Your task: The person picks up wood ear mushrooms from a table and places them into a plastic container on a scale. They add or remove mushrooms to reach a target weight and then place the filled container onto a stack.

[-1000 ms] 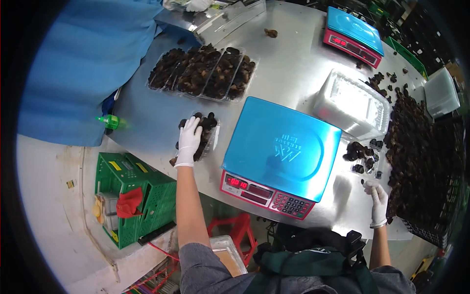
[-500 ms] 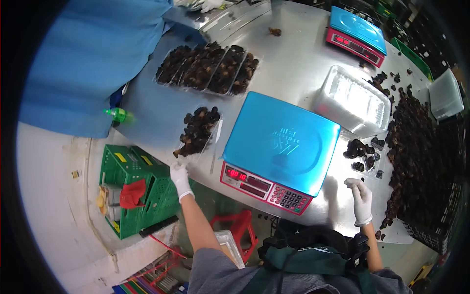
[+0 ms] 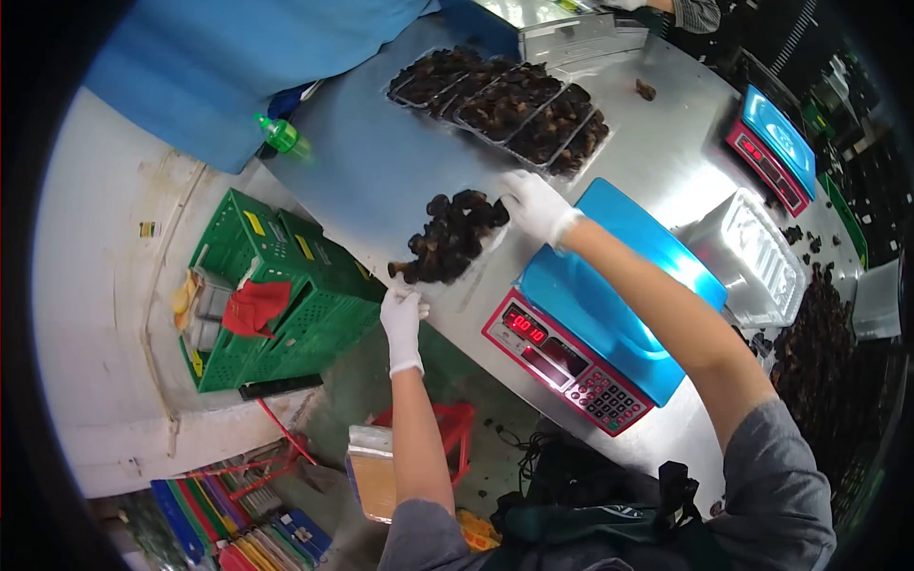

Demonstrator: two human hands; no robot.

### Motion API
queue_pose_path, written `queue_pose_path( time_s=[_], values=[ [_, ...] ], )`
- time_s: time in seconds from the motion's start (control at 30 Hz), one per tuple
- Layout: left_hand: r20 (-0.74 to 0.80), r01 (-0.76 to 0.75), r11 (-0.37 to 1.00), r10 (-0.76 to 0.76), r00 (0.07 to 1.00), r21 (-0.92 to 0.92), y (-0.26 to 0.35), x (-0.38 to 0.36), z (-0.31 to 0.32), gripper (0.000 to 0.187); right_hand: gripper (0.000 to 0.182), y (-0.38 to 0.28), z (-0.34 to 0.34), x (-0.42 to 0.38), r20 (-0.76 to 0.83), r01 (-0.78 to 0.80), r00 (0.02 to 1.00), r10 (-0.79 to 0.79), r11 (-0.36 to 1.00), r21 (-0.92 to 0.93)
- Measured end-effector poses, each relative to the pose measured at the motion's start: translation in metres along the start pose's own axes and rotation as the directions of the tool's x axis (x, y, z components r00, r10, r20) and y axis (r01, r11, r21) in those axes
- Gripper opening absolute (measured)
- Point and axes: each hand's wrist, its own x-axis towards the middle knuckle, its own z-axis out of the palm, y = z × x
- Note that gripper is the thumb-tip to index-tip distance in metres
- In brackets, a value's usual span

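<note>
A clear plastic tray heaped with dark brown, mushroom-like pieces (image 3: pixel 447 238) lies on the metal table between my two white-gloved hands. My left hand (image 3: pixel 402 328) pinches the near left end of this tray. At its far right end, my right hand (image 3: pixel 538 207) has its fingers closed on the edge; the fingertips are partly hidden. My right forearm reaches across a scale with a blue pan (image 3: pixel 628 285), whose red display reads -0.010. Beyond my hands stand several filled clear trays (image 3: pixel 505 105) in a row, holding the same dark pieces.
Right of the scale is a stack of clear plastic trays (image 3: pixel 752 262), near a large dark heap (image 3: pixel 819 362). A second blue scale (image 3: pixel 776 143) stands farther back. Green crates (image 3: pixel 286 285) with a red cloth (image 3: pixel 257 306) are left of the table. A green bottle (image 3: pixel 281 133) hangs by blue cloth.
My right hand has moved from beside the scale's right side, across it, to the loaded tray. My left hand stays at the tray's near end. The view has shifted left.
</note>
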Motion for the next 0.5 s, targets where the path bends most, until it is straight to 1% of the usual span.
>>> queue_pose_path(
  time_s=[0.03, 0.07, 0.1, 0.13, 0.2, 0.23, 0.3, 0.33, 0.37, 0.4, 0.43, 0.47, 0.5],
  values=[
    [0.015, 0.011, 0.995, -0.010, 1.000, -0.104, -0.007, -0.006, -0.006, 0.015, 0.036, 0.012, 0.019, 0.019, 0.012, -0.048, 0.999, 0.049, 0.997, -0.063],
    [0.029, 0.022, 0.979, -0.017, 0.999, -0.203, -0.013, -0.011, -0.012, 0.015, 0.038, 0.023, 0.036, 0.037, 0.108, -0.163, 0.977, 0.184, 0.969, -0.184],
    [0.070, 0.067, 0.975, -0.053, 0.996, -0.211, -0.007, -0.021, -0.016, 0.019, 0.043, 0.018, 0.036, 0.051, 0.361, -0.419, 0.832, 0.421, 0.904, -0.088],
    [0.078, 0.091, 0.964, -0.074, 0.994, -0.250, -0.004, -0.028, -0.017, 0.020, 0.045, 0.024, 0.045, 0.057, 0.379, -0.392, 0.830, 0.410, 0.911, -0.130],
    [0.072, 0.072, 0.963, -0.055, 0.996, -0.259, 0.005, -0.035, -0.017, 0.021, 0.047, 0.038, 0.066, 0.065, 0.409, -0.324, 0.827, 0.387, 0.921, -0.216],
    [0.075, 0.055, 0.966, -0.038, 0.997, -0.252, 0.008, -0.037, -0.019, 0.021, 0.052, 0.038, 0.076, 0.066, 0.458, -0.585, 0.727, 0.511, 0.810, 0.026],
    [0.082, 0.023, 0.971, -0.004, 0.997, -0.240, 0.019, -0.037, -0.022, 0.021, 0.053, 0.040, 0.076, 0.062, 0.353, -0.392, 0.852, 0.387, 0.918, -0.061],
    [0.079, -0.012, 0.975, 0.031, 0.996, -0.222, 0.031, -0.041, -0.024, 0.022, 0.053, 0.034, 0.067, 0.058, 0.305, -0.294, 0.899, 0.315, 0.949, -0.113],
    [0.076, -0.046, 0.978, 0.062, 0.995, -0.204, 0.042, -0.047, -0.026, 0.022, 0.054, 0.032, 0.051, 0.058, 0.359, -0.313, 0.880, 0.311, 0.948, -0.056],
    [0.080, -0.079, 0.980, 0.095, 0.992, -0.184, 0.054, -0.055, -0.028, 0.022, 0.051, 0.030, 0.039, 0.052, 0.315, -0.370, 0.890, 0.328, 0.925, 0.081],
    [0.086, -0.127, 0.979, 0.141, 0.986, -0.158, 0.064, -0.062, -0.029, 0.021, 0.049, 0.017, 0.016, 0.042, 0.283, -0.364, 0.907, 0.311, 0.919, 0.155],
    [0.091, -0.129, 0.979, 0.145, 0.985, -0.157, 0.078, -0.071, -0.028, 0.020, 0.048, 0.002, -0.011, 0.031, 0.242, -0.351, 0.924, 0.297, 0.909, 0.225],
    [0.104, -0.131, 0.979, 0.148, 0.983, -0.156, 0.091, -0.082, -0.027, 0.020, 0.046, -0.001, -0.028, 0.020, 0.203, -0.313, 0.942, 0.267, 0.917, 0.246]
  ],
)
